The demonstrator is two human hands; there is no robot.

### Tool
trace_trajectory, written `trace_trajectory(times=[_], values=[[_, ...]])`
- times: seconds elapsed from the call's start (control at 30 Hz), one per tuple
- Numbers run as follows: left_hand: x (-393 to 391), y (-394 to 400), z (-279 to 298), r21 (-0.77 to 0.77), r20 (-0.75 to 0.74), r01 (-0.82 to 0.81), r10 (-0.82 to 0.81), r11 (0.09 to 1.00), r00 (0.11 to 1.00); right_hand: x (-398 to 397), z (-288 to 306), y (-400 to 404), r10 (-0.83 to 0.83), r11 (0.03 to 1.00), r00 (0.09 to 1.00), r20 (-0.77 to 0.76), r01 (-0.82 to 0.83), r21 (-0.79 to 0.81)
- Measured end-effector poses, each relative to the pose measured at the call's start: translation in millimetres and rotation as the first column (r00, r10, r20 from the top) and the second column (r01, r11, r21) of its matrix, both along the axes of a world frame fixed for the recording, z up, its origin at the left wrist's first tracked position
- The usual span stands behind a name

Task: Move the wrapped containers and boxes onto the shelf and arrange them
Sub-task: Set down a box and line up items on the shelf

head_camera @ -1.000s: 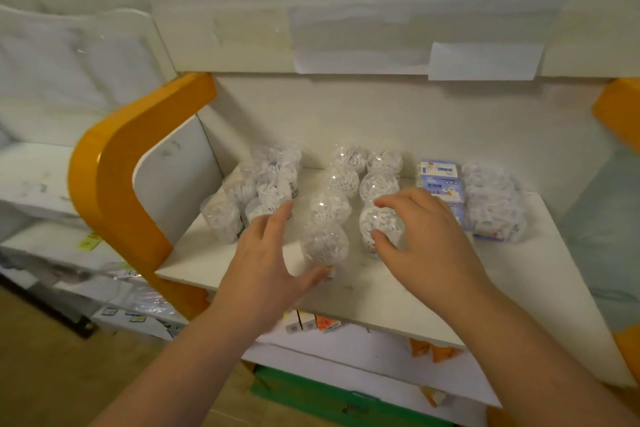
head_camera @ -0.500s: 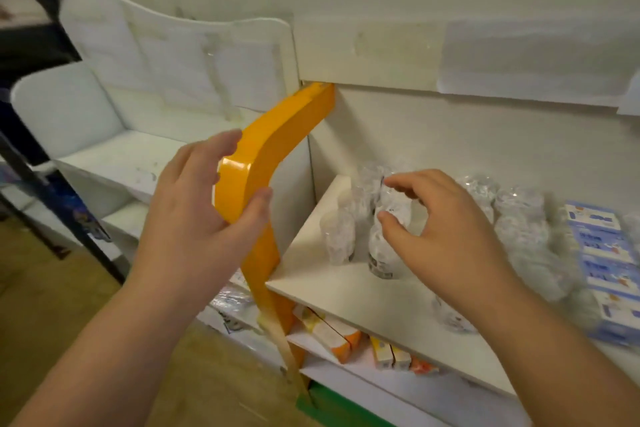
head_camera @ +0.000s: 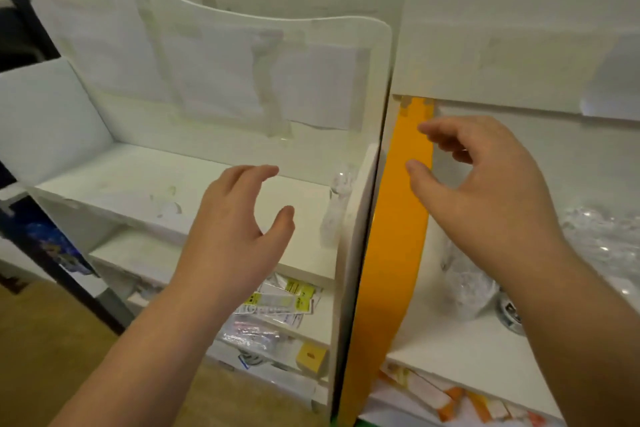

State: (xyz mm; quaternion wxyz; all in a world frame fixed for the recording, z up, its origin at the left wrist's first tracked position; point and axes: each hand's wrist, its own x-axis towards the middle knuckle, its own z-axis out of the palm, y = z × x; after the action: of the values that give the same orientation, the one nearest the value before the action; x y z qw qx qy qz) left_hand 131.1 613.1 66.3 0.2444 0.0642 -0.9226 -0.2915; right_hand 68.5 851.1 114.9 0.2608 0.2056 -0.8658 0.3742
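Note:
My left hand hovers over the white left-hand shelf, fingers loosely spread and holding nothing. My right hand is raised in front of the orange side panel, fingers loosely curved, empty. Below and right of it, wrapped clear containers stand on the right-hand shelf, and more of them show at the far right edge. One wrapped container stands at the right end of the left shelf, against the white divider.
A white divider panel and the orange panel separate the two shelf units. Lower shelves hold flat packets, a yellow box and orange boxes. A dark metal rack leg stands at the left over a brown floor.
My view has swung left, from the right shelf with its containers to the left shelf. Both hands came off the containers; my left hand left the orange panel and moved over the left shelf.

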Motion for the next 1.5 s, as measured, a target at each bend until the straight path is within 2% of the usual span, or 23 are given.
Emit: trace_trajectory(times=[0.43,0.53,0.67,0.77,0.9,1.1,1.37,1.5], values=[[-14,-33,-19,0.047,0.035,0.075,-0.077,0.996,0.996,-9,28,-49,-0.049,0.995,0.998,-0.034,0.052,0.081],[-37,-49,-28,0.07,0.037,0.108,-0.111,0.992,0.993,-8,31,-67,-0.068,0.975,0.998,0.01,0.064,0.212],[-96,-70,-44,0.046,0.071,0.222,-0.225,0.974,0.972,-16,34,-97,-0.18,0.892,0.983,-0.042,0.181,0.414],[-143,-74,-54,0.023,0.124,0.36,-0.36,0.933,0.925,-20,34,-119,-0.265,0.852,0.964,-0.018,0.243,0.464],[-202,-64,-71,-0.111,0.156,0.525,-0.507,0.844,0.848,-35,16,-145,-0.361,0.819,0.932,0.015,0.31,0.483],[-257,-42,-87,0.001,0.272,0.671,-0.646,0.742,0.714,-43,-23,-174,-0.486,0.771,0.869,0.095,0.375,0.515],[-267,-49,-100,0.053,0.207,0.693,-0.687,0.719,0.697,-46,-63,-191,-0.564,0.755,0.778,0.277,0.35,0.554],[-258,-77,-92,0.128,0.083,0.633,-0.644,0.763,0.76,-62,-93,-198,-0.582,0.748,0.735,0.347,0.318,0.583]])
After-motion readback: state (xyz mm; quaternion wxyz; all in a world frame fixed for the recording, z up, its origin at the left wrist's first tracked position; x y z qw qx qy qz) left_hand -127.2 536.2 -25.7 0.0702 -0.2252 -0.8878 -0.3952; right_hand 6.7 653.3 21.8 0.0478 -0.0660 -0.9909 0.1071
